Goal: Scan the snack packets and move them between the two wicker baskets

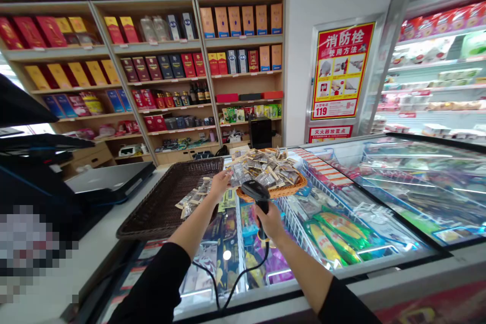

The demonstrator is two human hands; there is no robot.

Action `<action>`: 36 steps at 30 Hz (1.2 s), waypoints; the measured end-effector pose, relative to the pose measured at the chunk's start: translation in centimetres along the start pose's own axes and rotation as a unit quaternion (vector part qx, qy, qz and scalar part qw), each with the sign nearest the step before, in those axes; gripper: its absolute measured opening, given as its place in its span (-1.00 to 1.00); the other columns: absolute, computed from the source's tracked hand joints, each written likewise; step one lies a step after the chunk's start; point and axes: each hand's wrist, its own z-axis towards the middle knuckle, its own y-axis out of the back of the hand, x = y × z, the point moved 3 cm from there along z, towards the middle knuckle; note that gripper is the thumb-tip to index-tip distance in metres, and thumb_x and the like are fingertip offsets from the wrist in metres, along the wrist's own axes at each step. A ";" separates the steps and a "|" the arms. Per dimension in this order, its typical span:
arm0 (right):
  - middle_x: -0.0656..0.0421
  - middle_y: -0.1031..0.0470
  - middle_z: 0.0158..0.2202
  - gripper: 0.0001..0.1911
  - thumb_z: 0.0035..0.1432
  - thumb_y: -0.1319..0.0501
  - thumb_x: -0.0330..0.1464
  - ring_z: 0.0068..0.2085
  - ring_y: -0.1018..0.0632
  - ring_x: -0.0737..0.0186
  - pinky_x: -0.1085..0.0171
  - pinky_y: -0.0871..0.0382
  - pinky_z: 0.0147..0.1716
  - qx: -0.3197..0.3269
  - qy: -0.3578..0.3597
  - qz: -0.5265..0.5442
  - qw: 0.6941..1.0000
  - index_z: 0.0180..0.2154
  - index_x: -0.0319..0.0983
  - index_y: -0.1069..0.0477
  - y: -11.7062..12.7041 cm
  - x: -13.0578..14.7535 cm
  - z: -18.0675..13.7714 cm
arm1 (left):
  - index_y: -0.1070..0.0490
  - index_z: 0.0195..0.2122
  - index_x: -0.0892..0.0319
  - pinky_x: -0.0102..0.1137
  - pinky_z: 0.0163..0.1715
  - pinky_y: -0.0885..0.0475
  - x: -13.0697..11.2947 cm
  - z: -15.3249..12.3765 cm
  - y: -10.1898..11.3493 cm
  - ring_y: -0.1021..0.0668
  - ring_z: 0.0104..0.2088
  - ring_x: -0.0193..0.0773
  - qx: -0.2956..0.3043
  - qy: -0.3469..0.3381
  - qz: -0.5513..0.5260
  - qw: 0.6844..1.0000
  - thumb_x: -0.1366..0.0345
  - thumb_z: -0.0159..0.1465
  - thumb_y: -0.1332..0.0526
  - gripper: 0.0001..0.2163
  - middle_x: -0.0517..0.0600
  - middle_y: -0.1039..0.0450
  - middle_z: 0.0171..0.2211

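My right hand (270, 220) is wrapped round the handle of a black barcode scanner (256, 191), its head aimed toward my left hand. My left hand (221, 183) pinches a small clear packet (237, 174) at the near left rim of a round orange wicker basket (279, 191). Several similar packets (266, 164) are heaped in that basket. Left of it, a dark brown rectangular basket (155, 205) has more packets (195, 197) at its right end, partly behind my left wrist.
Both baskets rest over a glass-topped freezer (383, 202) filled with packaged food. The scanner's cable (243, 273) loops toward me across the glass. At left stands a counter (41, 283) with a flat scale-like device (110, 182). Shelves of boxes (167, 68) line the back wall.
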 end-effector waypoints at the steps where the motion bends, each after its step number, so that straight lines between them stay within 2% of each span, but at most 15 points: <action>1: 0.32 -0.22 -0.79 -0.69 0.06 -0.15 -0.14 -0.77 -0.25 0.38 0.37 -0.15 -0.73 0.002 -0.004 -0.016 1.000 -0.52 -0.23 -0.28 0.1 0.0 -0.1 | -0.40 -0.46 0.23 -0.50 -0.59 -0.29 0.0 -0.1 0.1 -0.34 -0.63 -0.42 -0.013 -0.016 0.002 1.000 -0.01 -0.06 -0.27 -0.64 -0.14 -0.25 -0.66; 5: 0.34 -0.20 -0.80 -0.72 0.05 -0.14 -0.15 -0.78 -0.24 0.36 0.37 -0.15 -0.75 0.004 -0.013 -0.046 0.999 -0.46 -0.24 -0.31 0.5 0.1 -0.2 | -0.38 -0.46 0.22 -0.55 -0.63 -0.21 -0.1 0.1 0.3 -0.25 -0.65 -0.46 -0.064 -0.050 0.025 0.996 0.02 -0.01 -0.24 -0.68 -0.19 -0.14 -0.70; 13: 0.24 -0.29 -0.77 -0.71 -0.03 -0.19 -0.14 -0.67 -0.39 0.23 0.34 -0.18 -0.69 -0.035 0.005 -0.142 0.989 -0.48 -0.25 -0.40 0.6 0.5 -0.5 | -0.41 -0.47 0.22 -0.54 -0.68 -0.16 1.1 0.5 0.6 -0.23 -0.69 -0.46 -0.053 -0.068 0.041 0.995 0.00 0.01 -0.22 -0.67 -0.17 -0.19 -0.70; 17: 0.22 -0.31 -0.76 -0.71 -0.03 -0.19 -0.14 -0.66 -0.41 0.21 0.34 -0.19 -0.69 -0.031 0.016 -0.148 0.988 -0.51 -0.25 -0.41 0.8 0.4 -0.4 | -0.45 -0.44 0.22 -0.52 -0.65 -0.18 1.3 0.6 0.6 -0.32 -0.67 -0.42 -0.067 -0.047 0.036 0.996 0.01 -0.03 -0.26 -0.67 -0.14 -0.25 -0.70; 23: 0.27 -0.28 -0.77 -0.70 -0.01 -0.19 -0.12 -0.73 -0.33 0.29 0.34 -0.19 -0.72 -0.022 -0.004 -0.115 0.993 -0.49 -0.24 -0.36 0.7 0.3 -0.4 | -0.48 -0.37 0.23 -0.51 -0.60 -0.23 1.2 0.2 0.3 -0.38 -0.63 -0.37 -0.068 -0.027 0.035 0.997 0.02 -0.04 -0.27 -0.64 -0.12 -0.31 -0.67; 27: 0.31 -0.27 -0.74 -0.68 -0.02 -0.19 -0.10 -0.77 -0.27 0.37 0.36 -0.15 -0.77 -0.017 -0.033 0.001 0.999 -0.46 -0.23 -0.29 0.7 -0.2 -0.1 | -0.48 -0.35 0.21 -0.49 -0.57 -0.26 0.5 0.3 0.6 -0.40 -0.60 -0.35 -0.094 -0.052 0.059 0.992 0.03 0.04 -0.20 -0.66 -0.09 -0.37 -0.63; 30: 0.32 -0.29 -0.71 -0.67 -0.05 -0.22 -0.11 -0.77 -0.26 0.40 0.38 -0.14 -0.78 -0.024 -0.051 0.094 0.994 -0.47 -0.24 -0.26 1.2 -0.8 0.4 | -0.50 -0.32 0.20 -0.46 -0.48 -0.30 -0.8 0.8 2.8 -0.46 -0.50 -0.27 -0.162 -0.081 0.121 0.976 0.06 0.11 -0.14 -0.68 -0.04 -0.44 -0.55; 33: 0.33 -0.28 -0.71 -0.67 -0.07 -0.25 -0.12 -0.77 -0.27 0.42 0.39 -0.13 -0.79 -0.050 -0.069 0.143 0.986 -0.48 -0.24 -0.26 1.7 -1.1 0.7 | -0.53 -0.31 0.19 -0.41 -0.38 -0.31 -2.1 0.9 6.8 -0.50 -0.39 -0.17 -0.225 -0.085 0.233 0.942 0.13 0.13 -0.12 -0.71 0.03 -0.50 -0.48; 36: 0.32 -0.29 -0.71 -0.67 -0.08 -0.27 -0.13 -0.77 -0.28 0.41 0.39 -0.14 -0.80 -0.072 -0.071 0.153 0.983 -0.49 -0.24 -0.26 1.8 -1.1 0.7 | -0.56 -0.33 0.18 -0.36 -0.31 -0.30 -2.0 -0.1 10.8 -0.51 -0.33 -0.09 -0.215 -0.047 0.336 0.916 0.19 0.10 -0.17 -0.76 0.09 -0.52 -0.44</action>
